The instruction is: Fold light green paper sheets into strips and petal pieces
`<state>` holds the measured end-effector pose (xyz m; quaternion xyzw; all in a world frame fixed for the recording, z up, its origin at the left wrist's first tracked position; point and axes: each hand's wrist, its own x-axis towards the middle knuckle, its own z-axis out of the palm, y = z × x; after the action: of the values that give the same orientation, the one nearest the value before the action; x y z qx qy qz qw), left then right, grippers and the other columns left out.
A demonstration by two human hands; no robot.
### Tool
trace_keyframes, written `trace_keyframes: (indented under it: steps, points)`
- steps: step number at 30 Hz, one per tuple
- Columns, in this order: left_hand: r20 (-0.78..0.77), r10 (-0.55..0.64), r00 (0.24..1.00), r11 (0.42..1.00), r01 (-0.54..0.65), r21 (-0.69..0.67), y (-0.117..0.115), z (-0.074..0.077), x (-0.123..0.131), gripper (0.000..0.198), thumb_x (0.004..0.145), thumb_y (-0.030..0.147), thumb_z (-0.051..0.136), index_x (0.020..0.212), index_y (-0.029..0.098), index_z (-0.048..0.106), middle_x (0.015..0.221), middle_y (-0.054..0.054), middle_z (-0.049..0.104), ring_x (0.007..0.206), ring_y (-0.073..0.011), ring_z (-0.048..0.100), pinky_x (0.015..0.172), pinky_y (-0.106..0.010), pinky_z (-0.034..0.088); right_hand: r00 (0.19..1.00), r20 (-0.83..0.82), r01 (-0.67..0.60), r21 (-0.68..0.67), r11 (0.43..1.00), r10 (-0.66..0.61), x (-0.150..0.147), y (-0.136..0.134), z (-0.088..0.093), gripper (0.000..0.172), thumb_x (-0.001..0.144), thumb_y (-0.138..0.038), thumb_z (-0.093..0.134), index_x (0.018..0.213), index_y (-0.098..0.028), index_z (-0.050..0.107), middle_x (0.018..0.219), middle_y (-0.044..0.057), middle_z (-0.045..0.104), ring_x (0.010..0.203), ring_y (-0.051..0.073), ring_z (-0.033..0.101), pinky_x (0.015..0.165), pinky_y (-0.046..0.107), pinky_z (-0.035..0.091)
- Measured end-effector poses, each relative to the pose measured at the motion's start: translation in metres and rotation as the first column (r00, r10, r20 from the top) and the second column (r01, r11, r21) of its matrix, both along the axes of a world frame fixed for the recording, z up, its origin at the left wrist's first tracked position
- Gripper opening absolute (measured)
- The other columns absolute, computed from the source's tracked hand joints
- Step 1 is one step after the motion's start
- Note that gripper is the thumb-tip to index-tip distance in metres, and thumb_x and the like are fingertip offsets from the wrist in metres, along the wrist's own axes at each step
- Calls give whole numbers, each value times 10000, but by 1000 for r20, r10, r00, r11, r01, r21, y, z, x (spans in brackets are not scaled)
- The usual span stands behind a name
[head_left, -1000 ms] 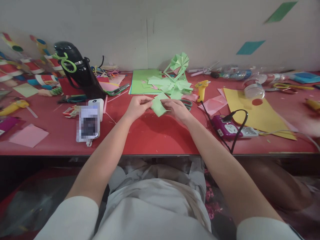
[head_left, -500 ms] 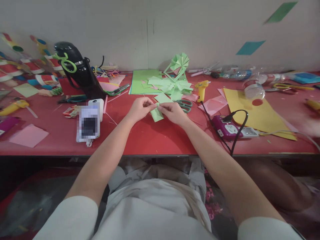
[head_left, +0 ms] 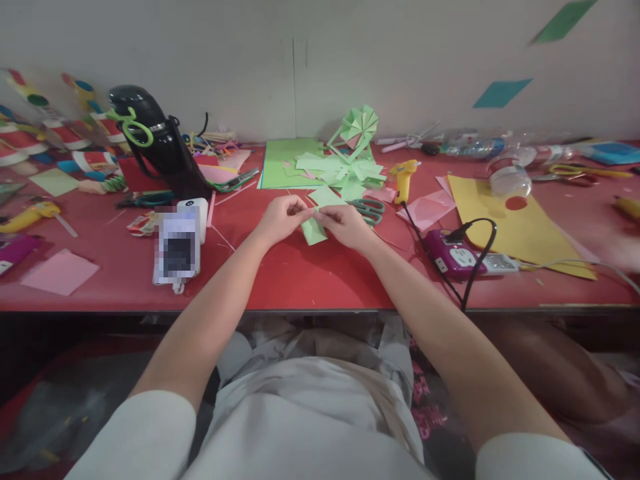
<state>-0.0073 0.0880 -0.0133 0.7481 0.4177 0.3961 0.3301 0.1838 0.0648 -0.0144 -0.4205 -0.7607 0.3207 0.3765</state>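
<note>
Between my two hands is a small piece of light green paper (head_left: 314, 232), its lower part hanging below my fingertips. My left hand (head_left: 285, 219) pinches its upper left, and my right hand (head_left: 343, 223) pinches the upper right, the fingertips almost meeting. My fingers cover the paper's top edge. Just beyond them lies another light green sheet (head_left: 326, 196). Scissors with dark green handles (head_left: 369, 211) rest right behind my right hand. Farther back are light green paper strips (head_left: 345, 170) and a folded green paper wheel (head_left: 361, 125).
A yellow glue gun (head_left: 406, 179) stands right of the scissors, its cord running to a purple power strip (head_left: 453, 255). Yellow card (head_left: 520, 227) and a plastic bottle (head_left: 507, 177) lie farther right. On the left are a phone (head_left: 180, 243), a black bottle (head_left: 155, 137) and pink paper (head_left: 60, 272).
My hands and the green paper stay almost in place. At the far right edge, a blurred hand seen earlier has gone from view.
</note>
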Motion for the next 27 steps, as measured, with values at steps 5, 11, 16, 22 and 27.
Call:
trace_keyframes:
  steps: [5, 11, 16, 22, 27]
  points:
    - [-8, -38, 999, 999, 38, 15, -1, 1, 0, 355, 808, 511, 687, 712, 182, 594, 621, 7, 535, 583, -113, 433, 565, -263, 336, 999, 35, -11, 29, 1000, 10, 1, 1, -1, 399, 926, -432, 500, 613, -213, 385, 580, -38, 339, 577, 111, 309, 573, 287, 278]
    - [-32, -78, 996, 997, 78, -15, -5, 4, 2, 295, 841, 440, 637, 710, 179, 597, 645, 0, 548, 606, -122, 450, 601, -273, 354, 998, 32, -49, 9, 999, 48, 0, 2, -1, 349, 927, -386, 491, 637, -219, 391, 587, -40, 342, 579, 116, 313, 573, 287, 276]
    - [-46, -76, 996, 996, 77, 33, -6, 6, 3, 248, 840, 393, 631, 717, 180, 601, 669, 5, 558, 621, -120, 456, 636, -279, 364, 998, 26, -57, -11, 998, 58, 1, 2, -1, 341, 920, -384, 503, 641, -217, 400, 598, -41, 346, 582, 116, 313, 587, 290, 282]
    - [-64, -54, 996, 997, 57, 56, -5, 5, 2, 239, 848, 362, 619, 698, 179, 588, 653, 12, 546, 612, -117, 441, 628, -275, 361, 1000, 10, -27, 3, 1000, 27, 0, 1, -3, 252, 915, -377, 507, 746, -194, 546, 632, -23, 405, 611, 126, 353, 593, 285, 294]
    - [-68, -64, 996, 996, 68, 61, -4, 3, 2, 251, 855, 386, 616, 712, 180, 596, 673, 5, 562, 632, -123, 463, 641, -275, 381, 1000, 9, -15, 23, 1000, 15, 0, 1, -2, 249, 905, -377, 514, 754, -190, 578, 661, -9, 447, 632, 130, 379, 607, 285, 312]
